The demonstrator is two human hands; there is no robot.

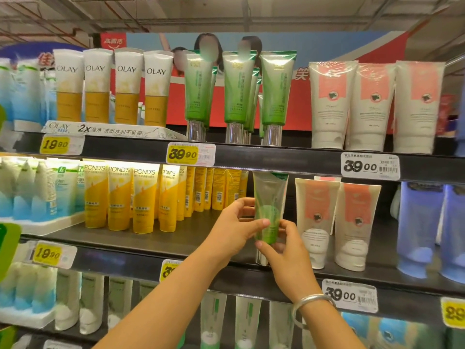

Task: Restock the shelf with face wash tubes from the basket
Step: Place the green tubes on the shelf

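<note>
Tube axis decides the placing: the green face wash tube [269, 205] stands upright, silver cap down, in the gap on the middle shelf [156, 238] between the yellow Pond's tubes [120, 197] on the left and the pink-and-white tubes [317, 217] on the right. Both hands hold it low. The left hand [236, 227] has thumb and fingers curled round its left side; the right hand [281, 245] pinches the lower end just above the cap. The grip sits beneath the tube's middle, so the top may tip. The cap seems at the near shelf edge; I judge a push farther in remains.
</note>
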